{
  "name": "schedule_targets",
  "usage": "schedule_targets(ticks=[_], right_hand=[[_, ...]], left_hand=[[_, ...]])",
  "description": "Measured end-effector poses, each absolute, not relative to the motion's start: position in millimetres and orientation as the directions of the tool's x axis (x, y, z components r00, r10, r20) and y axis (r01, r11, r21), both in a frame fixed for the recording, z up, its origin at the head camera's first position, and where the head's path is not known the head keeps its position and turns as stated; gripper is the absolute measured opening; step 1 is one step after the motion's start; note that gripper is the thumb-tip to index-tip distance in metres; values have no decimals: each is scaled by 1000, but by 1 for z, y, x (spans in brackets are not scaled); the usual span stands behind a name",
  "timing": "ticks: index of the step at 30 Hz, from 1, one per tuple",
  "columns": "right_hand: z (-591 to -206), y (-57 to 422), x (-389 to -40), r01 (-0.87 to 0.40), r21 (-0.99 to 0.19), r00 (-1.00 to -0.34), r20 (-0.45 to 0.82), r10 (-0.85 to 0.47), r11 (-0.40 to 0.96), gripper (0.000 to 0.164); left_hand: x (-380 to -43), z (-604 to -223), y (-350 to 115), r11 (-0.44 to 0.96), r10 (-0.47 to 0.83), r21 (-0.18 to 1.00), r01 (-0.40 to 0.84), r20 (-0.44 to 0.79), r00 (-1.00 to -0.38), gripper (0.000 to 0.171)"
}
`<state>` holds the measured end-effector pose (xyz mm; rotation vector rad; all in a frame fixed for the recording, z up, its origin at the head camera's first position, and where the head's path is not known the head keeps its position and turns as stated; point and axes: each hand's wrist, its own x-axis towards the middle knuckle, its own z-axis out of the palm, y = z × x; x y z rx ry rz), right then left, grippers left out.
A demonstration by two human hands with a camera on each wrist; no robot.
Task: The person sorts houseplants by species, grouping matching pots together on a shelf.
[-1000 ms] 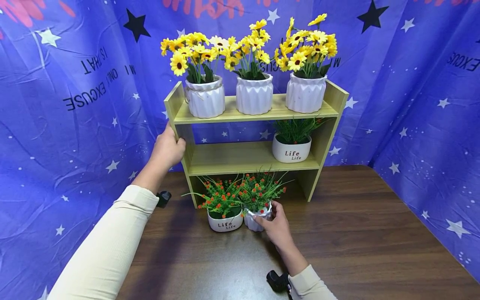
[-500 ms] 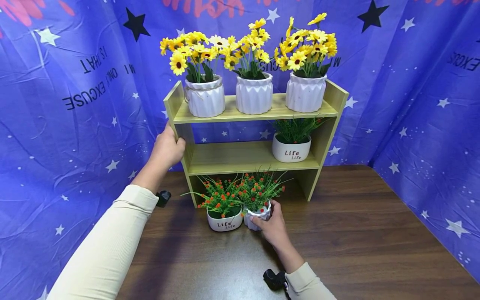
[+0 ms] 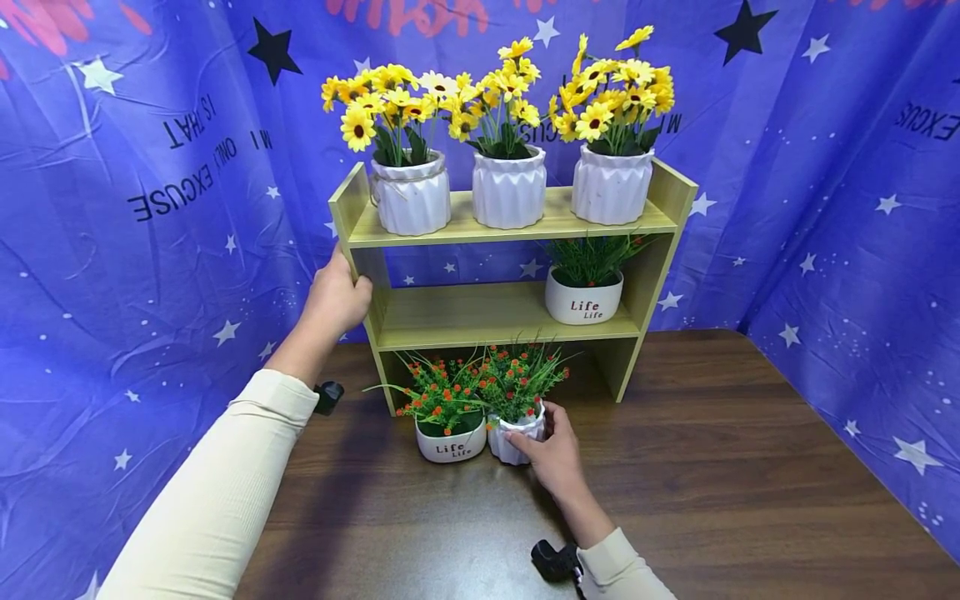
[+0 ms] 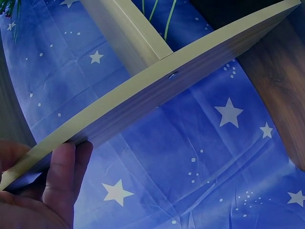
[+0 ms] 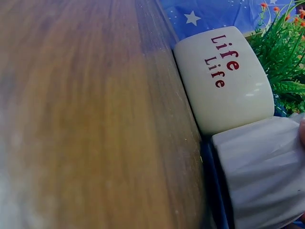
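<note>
My left hand (image 3: 337, 296) grips the left side panel of a light wooden shelf (image 3: 450, 317); in the left wrist view, fingers (image 4: 61, 167) press the panel's outer face. In front of the shelf, my right hand (image 3: 555, 450) holds a ribbed white flowerpot (image 3: 512, 440) with red-flowered greenery, thumb on its front and fingers round its right side. Beside it on the left stands a smooth white "Life" flowerpot (image 3: 450, 446) with orange-red flowers. The right wrist view shows the ribbed pot (image 5: 262, 171) right against the "Life" pot (image 5: 224, 81), with only a fingertip of my hand at the edge.
Three white pots of yellow flowers (image 3: 510, 192) line the top board. Another "Life" pot (image 3: 583, 297) sits at the right end of the middle board. A brown wooden table (image 3: 712, 467) lies beneath, and a blue star-patterned cloth (image 3: 847, 275) hangs behind and at the sides.
The right hand and ribbed pot shift very slightly towards the left, then back. Its grip stays the same. The left hand keeps its place on the shelf.
</note>
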<state>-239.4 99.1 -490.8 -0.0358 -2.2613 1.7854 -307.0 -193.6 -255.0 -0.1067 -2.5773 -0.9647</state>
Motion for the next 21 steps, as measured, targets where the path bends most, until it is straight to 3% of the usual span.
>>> schedule_targets(ticks=[11,17,21], right_hand=[[-477,105,-227,-203,-964,-956,233,178,171,70],[-456,106,-218,-242,-968,-947,251,202,70,65],[-437,110,-212,-280,-957,-935,290,206,75,61]], left_hand=[[-306,-256,-195,765,-62,612,200,379,-923,52],[-307,-255,-195,764,-67,615,194,375,-925,51],[-306,-254,-194,763,-68,618,189,369,-927,50]])
